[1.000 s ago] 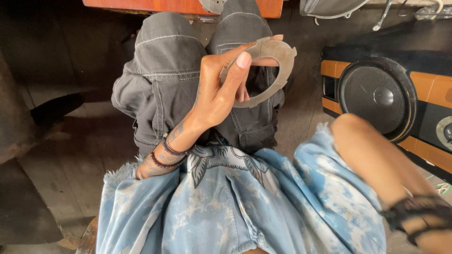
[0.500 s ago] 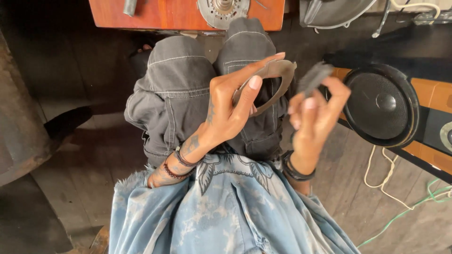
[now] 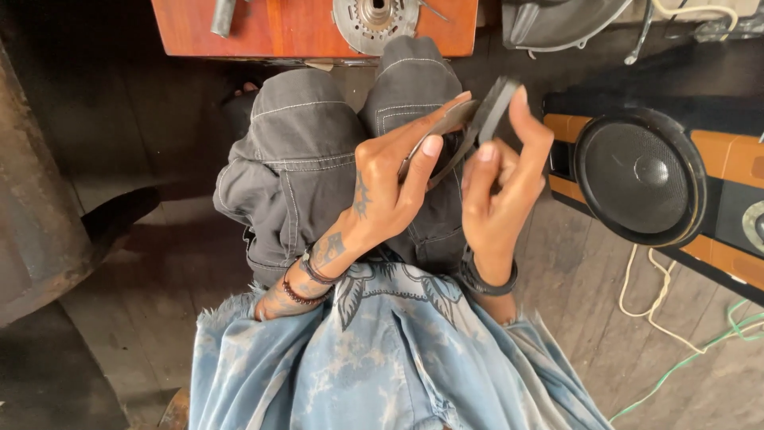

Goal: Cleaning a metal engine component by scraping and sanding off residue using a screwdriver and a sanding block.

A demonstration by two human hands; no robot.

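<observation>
- I hold a flat, curved grey metal plate, shaped like part of a ring (image 3: 434, 131), up over my lap, seen nearly edge-on from my head camera.
- My left hand (image 3: 382, 187) is closed on it, thumb lying along its underside and fingers wrapped over the top edge.
- My right hand (image 3: 497, 187) grips a dark grey, curved friction-lining strip (image 3: 493, 111) between thumb and fingertips, and holds it against the outer end of the plate; the two pieces touch there.
- Judging from this, the step in hand is matching the lining to the plate. The next move would call for steadying the plate with my left hand and sliding the strip until the curves line up, without letting either slip.
- Below my hands are my knees in dark grey trousers (image 3: 302, 159); nearer the camera is my faded blue denim shirt (image 3: 382, 358).
- Beyond my knees stands a reddish-brown wooden desk (image 3: 278, 28) carrying a round, silver, toothed metal disc (image 3: 374, 20) and a short metal tube (image 3: 223, 16).
- To my right, a black round loudspeaker cone in an orange and black cabinet (image 3: 641, 175) lies on the wooden plank floor (image 3: 589, 318), with pale and green cables (image 3: 684, 342) trailing beside it.
</observation>
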